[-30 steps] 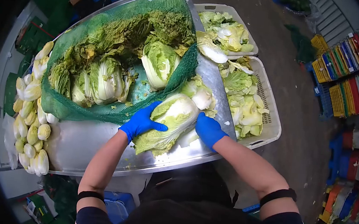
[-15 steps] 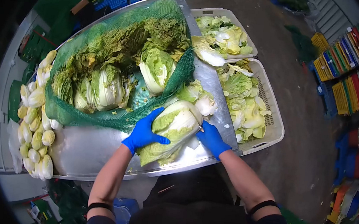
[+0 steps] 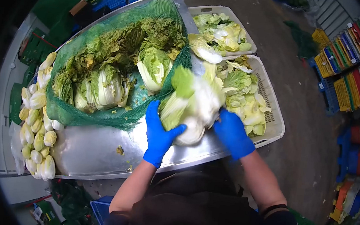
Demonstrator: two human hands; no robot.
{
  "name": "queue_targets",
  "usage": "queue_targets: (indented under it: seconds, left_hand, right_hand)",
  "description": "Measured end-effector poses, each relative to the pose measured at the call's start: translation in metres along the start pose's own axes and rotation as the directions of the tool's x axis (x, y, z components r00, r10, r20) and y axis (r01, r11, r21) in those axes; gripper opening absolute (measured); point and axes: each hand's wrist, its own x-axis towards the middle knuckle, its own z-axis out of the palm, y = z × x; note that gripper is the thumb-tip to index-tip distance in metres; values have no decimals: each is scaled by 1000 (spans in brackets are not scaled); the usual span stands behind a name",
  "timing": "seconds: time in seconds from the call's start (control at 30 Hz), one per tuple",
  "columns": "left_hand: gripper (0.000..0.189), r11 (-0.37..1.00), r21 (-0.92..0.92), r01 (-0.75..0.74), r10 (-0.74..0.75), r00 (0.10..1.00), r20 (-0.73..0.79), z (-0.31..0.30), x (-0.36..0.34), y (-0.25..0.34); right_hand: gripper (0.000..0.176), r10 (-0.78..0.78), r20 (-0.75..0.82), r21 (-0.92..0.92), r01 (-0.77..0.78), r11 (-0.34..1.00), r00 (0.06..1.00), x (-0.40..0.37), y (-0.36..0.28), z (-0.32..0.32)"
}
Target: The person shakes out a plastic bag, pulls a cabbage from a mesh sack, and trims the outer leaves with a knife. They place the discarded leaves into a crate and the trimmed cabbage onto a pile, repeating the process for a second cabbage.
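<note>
A Chinese cabbage (image 3: 192, 132) is tilted over the steel table's right end, its pale round base toward me. My left hand (image 3: 160, 132), in a blue glove, grips its left side, thumb in front. White and green outer leaves (image 3: 207, 95), blurred by motion, stand out above it. Against their right side is my right hand (image 3: 235, 135), also blue-gloved, with its fingers curled in and partly hidden; what it holds cannot be made out. Behind, an opened green net sack (image 3: 145, 113) contains more Chinese cabbages (image 3: 153, 70) with wilted, brownish outer leaves.
Two pale crates of loose leaves, one near (image 3: 279, 122) and one farther (image 3: 250, 37), stand right of the steel table (image 3: 94, 152). Small chicory-like heads (image 3: 37, 140) are piled at the left edge. Stacked coloured crates (image 3: 350, 55) line the floor's far right.
The cabbage has turned from lying slantwise to a tilted position, base toward me. Both hands have shifted right, and the leaves beside it have risen with the motion. A brown scrap now shows on the table.
</note>
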Motion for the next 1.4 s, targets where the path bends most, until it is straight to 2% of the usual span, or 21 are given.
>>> queue_targets:
  seconds: [0.07,0.13,0.2,0.27,0.33,0.4,0.53,0.6,0.67,0.7,0.8,0.87,0.9,0.97,1.0,1.07,1.13,1.2,1.27,1.33,1.4]
  left_hand:
    - [106,999,-47,22,-20,999,37,-15,-8,-14]
    - [108,989,-95,115,-109,992,68,-28,-14,-17]
    - [104,978,-106,178,-170,982,86,-36,-10,-13]
    - [100,926,-246,287,-261,956,132,-35,-6,-7]
    - [96,847,-375,377,-325,925,196,-32,0,-5]
    - [88,864,-360,352,-286,932,223,-30,0,-7]
    - [74,835,-438,332,-286,943,169,-29,3,-25]
    - [68,936,-302,182,-163,983,86,-26,7,-61]
    - [66,932,-257,257,-204,955,216,-28,6,-79]
    - [67,836,-388,388,-322,920,225,-35,-1,-70]
    - [69,954,-102,280,-271,958,98,-59,-44,-201]
    - [69,921,-128,367,-376,925,-49,-83,-30,-164]
    - [67,991,116,70,-49,984,-171,-88,-12,-107]
    - [63,993,57,-107,115,979,-171,-74,16,-36]
    - [64,981,-107,-164,152,982,-114,-60,25,-14]
    - [66,889,208,-407,386,912,138,-31,50,-29]
    - [67,994,101,-33,23,995,101,-23,66,-82]
    - [68,824,564,54,-111,992,66,-30,61,-133]
    - [71,842,516,-155,263,954,-142,-47,50,-82]
    - [76,863,335,-378,426,901,-83,-58,35,-15]
    - [83,899,152,-410,341,875,345,-46,16,12]
  right_hand:
    - [29,257,19,446,-238,863,966,19,37,10]
    - [28,553,272,448,-613,651,787,26,73,12]
    - [26,528,224,298,-573,764,819,19,90,23]
    - [26,358,8,69,-358,931,934,7,42,6]
    - [32,326,27,619,-272,737,945,4,-23,3]
    - [46,147,-98,702,-37,711,984,3,-33,59]
    - [49,264,116,849,-234,473,957,38,-22,69]
    - [48,331,418,750,-527,400,846,49,-13,26]
    - [47,367,413,711,-547,443,834,48,-18,27]
    - [48,322,383,749,-495,439,866,43,-28,29]
    - [49,262,374,796,-453,402,890,38,-34,32]
    - [49,173,323,880,-363,307,930,36,-42,32]
    - [49,171,332,871,-371,323,928,35,-47,30]
    - [49,147,298,870,-331,366,943,34,-38,59]
    - [50,119,261,869,-287,402,958,34,-37,71]
    - [49,98,219,808,-236,540,971,26,-52,64]
    - [49,110,177,801,-208,561,978,23,-52,67]
    - [48,75,171,782,-182,596,982,22,-52,59]
    - [46,76,146,859,-164,484,986,21,-50,64]
    - [45,79,157,846,-176,503,984,24,-53,66]
    - [44,90,159,826,-182,533,983,29,-53,68]
